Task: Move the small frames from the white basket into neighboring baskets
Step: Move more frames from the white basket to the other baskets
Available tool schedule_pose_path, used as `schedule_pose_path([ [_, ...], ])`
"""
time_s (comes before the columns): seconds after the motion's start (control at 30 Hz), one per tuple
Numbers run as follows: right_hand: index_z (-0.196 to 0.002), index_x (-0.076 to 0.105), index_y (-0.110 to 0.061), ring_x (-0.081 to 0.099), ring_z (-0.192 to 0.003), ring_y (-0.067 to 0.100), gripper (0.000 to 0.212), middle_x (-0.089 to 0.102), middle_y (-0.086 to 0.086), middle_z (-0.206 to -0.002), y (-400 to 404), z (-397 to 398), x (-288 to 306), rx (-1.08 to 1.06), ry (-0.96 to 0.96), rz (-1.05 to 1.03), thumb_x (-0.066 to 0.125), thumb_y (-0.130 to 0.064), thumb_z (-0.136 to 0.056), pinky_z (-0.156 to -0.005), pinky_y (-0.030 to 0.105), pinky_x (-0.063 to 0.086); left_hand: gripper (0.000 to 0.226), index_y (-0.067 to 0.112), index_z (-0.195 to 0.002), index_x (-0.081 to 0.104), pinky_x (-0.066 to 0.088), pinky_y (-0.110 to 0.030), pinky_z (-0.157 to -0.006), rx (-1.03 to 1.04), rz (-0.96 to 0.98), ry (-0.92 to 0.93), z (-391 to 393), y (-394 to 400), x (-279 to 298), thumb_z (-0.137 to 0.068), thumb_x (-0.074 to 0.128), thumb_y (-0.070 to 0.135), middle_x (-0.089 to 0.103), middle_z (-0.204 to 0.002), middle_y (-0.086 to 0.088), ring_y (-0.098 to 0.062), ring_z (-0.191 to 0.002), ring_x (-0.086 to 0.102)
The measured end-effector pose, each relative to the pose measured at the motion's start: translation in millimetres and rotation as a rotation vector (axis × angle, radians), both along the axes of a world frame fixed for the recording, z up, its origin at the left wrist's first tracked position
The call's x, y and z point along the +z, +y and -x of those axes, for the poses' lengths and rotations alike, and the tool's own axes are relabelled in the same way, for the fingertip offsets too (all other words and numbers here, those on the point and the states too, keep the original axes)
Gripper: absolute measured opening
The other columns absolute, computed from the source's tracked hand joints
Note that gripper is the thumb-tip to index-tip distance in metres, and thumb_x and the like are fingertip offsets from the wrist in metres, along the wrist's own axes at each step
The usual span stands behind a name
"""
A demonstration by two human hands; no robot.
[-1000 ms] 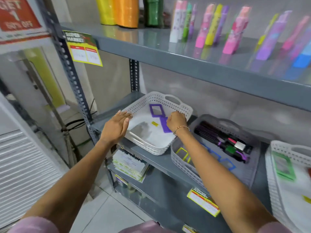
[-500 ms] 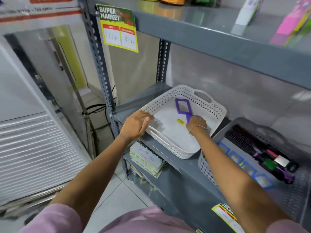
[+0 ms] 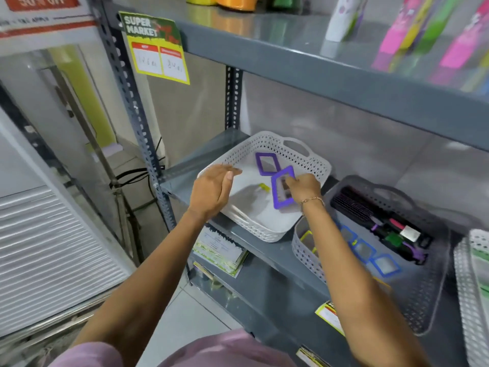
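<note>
A grey shelf [image 3: 267,254] carries a white basket [image 3: 304,161] beside a grey basket [image 3: 423,308].

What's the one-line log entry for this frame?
right hand: lifting near purple frame | left hand: open at white basket rim | far purple frame: flat in basket | grey basket: holds blue frames

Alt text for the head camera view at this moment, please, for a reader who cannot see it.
The right hand lifts a purple frame tilted out of the white basket on a grey shelf, while the open left hand hovers at the basket's near rim. A second purple frame lies inside; a grey basket sits alongside.
</note>
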State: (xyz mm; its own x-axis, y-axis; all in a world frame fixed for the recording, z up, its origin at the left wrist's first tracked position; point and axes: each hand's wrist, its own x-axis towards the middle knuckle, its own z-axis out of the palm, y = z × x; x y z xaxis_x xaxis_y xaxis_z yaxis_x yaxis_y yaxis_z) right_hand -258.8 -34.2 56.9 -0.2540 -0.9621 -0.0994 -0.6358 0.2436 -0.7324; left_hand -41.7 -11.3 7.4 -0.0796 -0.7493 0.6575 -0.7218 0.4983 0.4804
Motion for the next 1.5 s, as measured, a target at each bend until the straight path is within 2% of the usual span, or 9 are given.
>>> schedule_pose_path([
  [0.13, -0.046, 0.030, -0.013, 0.022, -0.043, 0.008, 0.047, 0.027, -0.006, -0.040, 22, 39, 14, -0.083, -0.125, 0.155, 0.051, -0.015, -0.088, -0.042, 0.030, 0.019, 0.061, 0.006, -0.108, 0.071, 0.041, -0.030, -0.103, -0.124, 0.052, 0.000, 56, 15, 24, -0.104, 0.018, 0.034, 0.072, -0.107, -0.009, -0.023, -0.107, 0.063],
  [0.37, -0.037, 0.040, -0.011, 0.035, -0.066, 0.019, 0.042, 0.038, 0.010, -0.063, 96, 141, 38, -0.369, -0.337, 0.256, 0.053, -0.030, -0.073, -0.061, 0.038, 0.042, 0.064, 0.007, -0.106, 0.073, 0.043, -0.033, -0.099, -0.203, 0.067, -0.084, 172, 75, 22, -0.104, 0.015, 0.035, 0.072, -0.107, -0.012, -0.026, -0.106, 0.065],
  [0.6, -0.054, 0.041, -0.022, 0.030, -0.061, 0.015, 0.023, 0.035, 0.007, -0.062, 202, 260, 41, -0.560, -0.388, 0.312, 0.050, -0.023, -0.075, -0.052, 0.022, 0.030, 0.043, 0.006, -0.098, 0.073, 0.042, -0.032, -0.094, -0.311, 0.099, -0.322, 276, 155, 6, -0.097, 0.033, 0.022, 0.073, -0.101, -0.015, -0.030, -0.101, 0.067],
  [0.77, -0.054, 0.043, -0.013, 0.032, -0.052, 0.017, 0.034, 0.038, 0.006, -0.056, 261, 319, 36, -0.739, -0.320, 0.259, 0.047, -0.010, -0.088, -0.054, 0.025, 0.036, 0.046, 0.001, -0.098, 0.074, 0.037, -0.031, -0.097, -0.243, 0.096, -0.409, 313, 188, -7, -0.094, 0.032, 0.021, 0.073, -0.101, -0.013, -0.028, -0.102, 0.067],
  [0.97, -0.082, 0.051, -0.004, 0.060, -0.093, 0.031, 0.010, 0.061, 0.024, -0.104, 278, 341, -1, -0.675, -0.315, -0.075, 0.048, -0.008, -0.090, -0.087, 0.042, 0.053, 0.043, 0.003, -0.093, 0.073, 0.035, -0.035, -0.100, -0.201, 0.203, -0.445, 309, 202, -27, -0.097, 0.034, 0.020, 0.074, -0.094, -0.010, -0.027, -0.094, 0.069],
  [1.17, -0.089, 0.056, 0.000, 0.055, -0.088, 0.030, 0.011, 0.061, 0.025, -0.108, 284, 333, -8, -0.567, -0.088, -0.257, 0.045, -0.004, -0.092, -0.085, 0.040, 0.050, 0.041, 0.004, -0.089, 0.071, 0.035, -0.035, -0.101, -0.206, 0.225, -0.463, 306, 204, -28, -0.099, 0.035, 0.020, 0.073, -0.086, -0.010, -0.028, -0.091, 0.067],
  [1.23, -0.109, 0.058, 0.002, 0.061, -0.100, 0.035, 0.022, 0.063, 0.023, -0.118, 285, 333, -7, -0.561, 0.030, -0.296, 0.050, -0.005, -0.090, -0.090, 0.038, 0.049, 0.038, 0.003, -0.087, 0.071, 0.037, -0.036, -0.099, -0.188, 0.241, -0.457, 307, 205, -28, -0.097, 0.037, 0.018, 0.072, -0.084, -0.011, -0.029, -0.089, 0.067],
  [1.33, -0.095, 0.062, 0.002, 0.061, -0.113, 0.035, 0.013, 0.066, 0.020, -0.119, 288, 330, -6, -0.531, 0.170, -0.342, 0.053, -0.006, -0.089, -0.091, 0.036, 0.050, 0.046, 0.003, -0.085, 0.070, 0.039, -0.036, -0.096, -0.200, 0.268, -0.437, 307, 202, -31, -0.101, 0.030, 0.020, 0.072, -0.082, -0.011, -0.029, -0.086, 0.067],
  [1.5, -0.114, 0.060, 0.002, 0.060, -0.115, 0.035, 0.027, 0.065, 0.020, -0.120, 289, 327, -10, -0.530, 0.213, -0.365, 0.057, -0.006, -0.088, -0.092, 0.036, 0.050, 0.060, 0.002, -0.087, 0.072, 0.039, -0.034, -0.097, -0.192, 0.253, -0.430, 307, 200, -33, -0.104, 0.019, 0.026, 0.073, -0.085, -0.011, -0.028, -0.085, 0.068],
])
